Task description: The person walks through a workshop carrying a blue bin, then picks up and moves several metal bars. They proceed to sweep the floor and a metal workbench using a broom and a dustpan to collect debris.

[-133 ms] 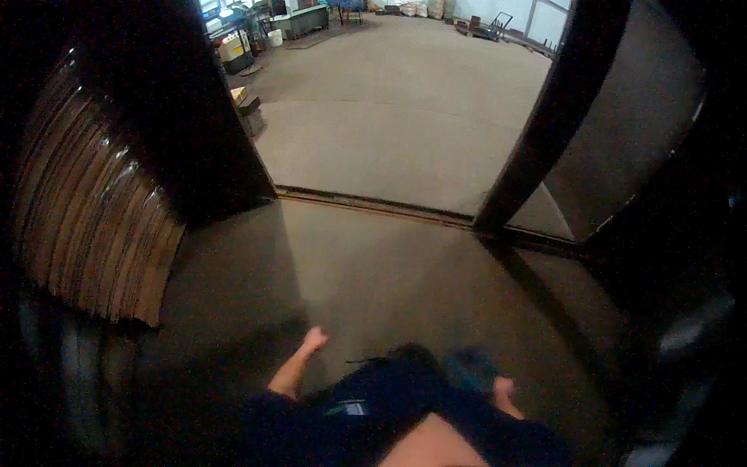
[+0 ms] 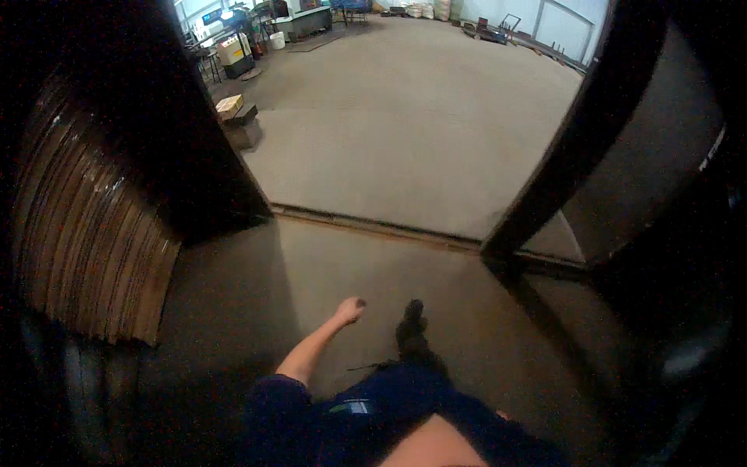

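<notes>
My left hand (image 2: 352, 310) swings out in front of my body with its fingers curled into a loose fist. Nothing is seen sticking out of it. Beneath it lies the bare concrete floor (image 2: 334, 272), and it touches nothing. Of my right hand (image 2: 503, 416) only a sliver of skin shows beside my dark blue clothing; its fingers are hidden. One dark shoe (image 2: 414, 310) is stepping forward, to the right of my left hand.
Ahead is a wide doorway with a metal floor track (image 2: 373, 226) across it and a dark frame post (image 2: 545, 179) on the right. A stack of brown sheets (image 2: 93, 226) stands at left. Beyond are boxes (image 2: 230, 107), a machine (image 2: 233, 54) and a hand cart (image 2: 490, 33).
My left hand has swung forward and to the right. My right hand has dropped back almost out of sight. A shoe has come forward, and the view has shifted slightly.
</notes>
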Demonstrator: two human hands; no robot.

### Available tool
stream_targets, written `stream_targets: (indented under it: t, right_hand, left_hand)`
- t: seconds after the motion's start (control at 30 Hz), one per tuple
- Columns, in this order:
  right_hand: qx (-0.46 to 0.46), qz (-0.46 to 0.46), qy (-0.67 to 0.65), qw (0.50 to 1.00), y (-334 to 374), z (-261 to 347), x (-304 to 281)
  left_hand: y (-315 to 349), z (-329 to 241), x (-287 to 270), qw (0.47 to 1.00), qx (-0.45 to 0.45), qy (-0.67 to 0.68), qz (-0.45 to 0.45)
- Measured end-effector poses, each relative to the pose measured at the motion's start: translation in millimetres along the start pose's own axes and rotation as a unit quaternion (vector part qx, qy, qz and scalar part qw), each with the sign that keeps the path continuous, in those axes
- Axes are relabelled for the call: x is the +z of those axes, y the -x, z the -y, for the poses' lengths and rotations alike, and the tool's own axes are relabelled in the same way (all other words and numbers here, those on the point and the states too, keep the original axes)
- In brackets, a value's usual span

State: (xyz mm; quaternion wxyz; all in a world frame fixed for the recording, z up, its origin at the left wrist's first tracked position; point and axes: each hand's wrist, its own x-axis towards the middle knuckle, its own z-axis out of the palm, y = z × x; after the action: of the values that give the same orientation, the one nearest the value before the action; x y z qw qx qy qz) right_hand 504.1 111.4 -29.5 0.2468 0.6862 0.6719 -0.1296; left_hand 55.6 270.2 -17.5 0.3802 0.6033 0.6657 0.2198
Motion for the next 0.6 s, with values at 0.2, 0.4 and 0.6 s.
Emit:
stream_targets:
  t: [0.2, 0.4, 0.6]
  right_hand:
    - [-0.012, 0.034, -0.054, 0.998, -259, 43, -147]
    - [-0.019, 0.031, -0.114, 0.993, -467, 61, -316]
    - [0.028, 0.02, -0.203, 0.979, -647, 141, -445]
  left_hand:
    - [-273, -63, -92, 0.988, -0.068, -0.012, 0.142]
    - [-406, -28, -224, 0.957, -0.217, -0.085, 0.174]
    - [-653, 42, -305, 0.908, -0.341, -0.135, 0.201]
